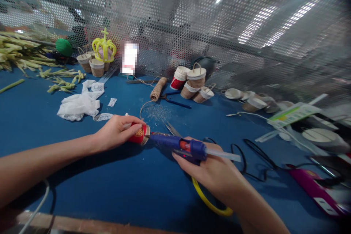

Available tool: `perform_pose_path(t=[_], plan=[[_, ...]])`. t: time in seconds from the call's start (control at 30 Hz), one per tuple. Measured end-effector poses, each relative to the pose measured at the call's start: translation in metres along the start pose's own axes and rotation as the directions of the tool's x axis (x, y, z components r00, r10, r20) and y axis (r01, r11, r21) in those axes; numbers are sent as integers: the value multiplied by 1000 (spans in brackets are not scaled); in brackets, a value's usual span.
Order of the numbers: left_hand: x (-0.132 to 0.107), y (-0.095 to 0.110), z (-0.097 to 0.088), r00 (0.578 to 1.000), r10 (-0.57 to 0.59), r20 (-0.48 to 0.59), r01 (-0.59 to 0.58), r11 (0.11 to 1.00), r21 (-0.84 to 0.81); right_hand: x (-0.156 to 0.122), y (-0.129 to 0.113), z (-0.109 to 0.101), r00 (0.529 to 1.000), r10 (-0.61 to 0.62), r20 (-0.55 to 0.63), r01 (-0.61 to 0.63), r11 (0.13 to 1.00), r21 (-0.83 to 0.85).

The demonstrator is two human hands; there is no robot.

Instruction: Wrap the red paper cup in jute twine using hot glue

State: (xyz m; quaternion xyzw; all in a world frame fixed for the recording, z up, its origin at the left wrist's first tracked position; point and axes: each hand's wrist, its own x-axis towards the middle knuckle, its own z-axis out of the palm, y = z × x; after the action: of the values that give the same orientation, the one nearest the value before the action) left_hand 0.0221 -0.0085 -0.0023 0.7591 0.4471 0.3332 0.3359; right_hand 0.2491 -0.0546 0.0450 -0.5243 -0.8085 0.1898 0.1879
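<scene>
My left hand [116, 131] is closed around a small red paper cup [139, 134] with a gold emblem, its rim end turned to the right. In my right hand [214, 166] is a blue hot glue gun [175, 144], with a clear glue stick poking out of its back and a small red light lit. The gun's nozzle is at the cup's rim; whether it touches I cannot tell. Twine runs from a twine roll [158, 89] toward the cup. Scissors [210, 203] with yellow handles lie partly hidden under my right hand and the gun.
White lace [78, 106] lies at the left, near dried stalks [24, 53]. Twine-wrapped cups [188, 89], stacked paper cups [179, 77] and pliers [175, 101] are farther back. A purple power strip [312, 188] and black cord lie at the right. Perforated metal mesh stands behind.
</scene>
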Motion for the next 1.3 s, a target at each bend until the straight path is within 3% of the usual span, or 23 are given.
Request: perform_pose_path(t=[0.6,0.9,1.3], plan=[[0,-1,1,1000,-20,-5,20,1000,9,-1,1,2,1000,19,23,-18,999,-43],[-3,-5,5,997,72,-3,-72,997,14,3,2,1,995,92,-29,-91,995,46],[-7,-4,6,987,159,-2,-159,986,56,8,1,-3,998,37,-56,-41,997,-65]])
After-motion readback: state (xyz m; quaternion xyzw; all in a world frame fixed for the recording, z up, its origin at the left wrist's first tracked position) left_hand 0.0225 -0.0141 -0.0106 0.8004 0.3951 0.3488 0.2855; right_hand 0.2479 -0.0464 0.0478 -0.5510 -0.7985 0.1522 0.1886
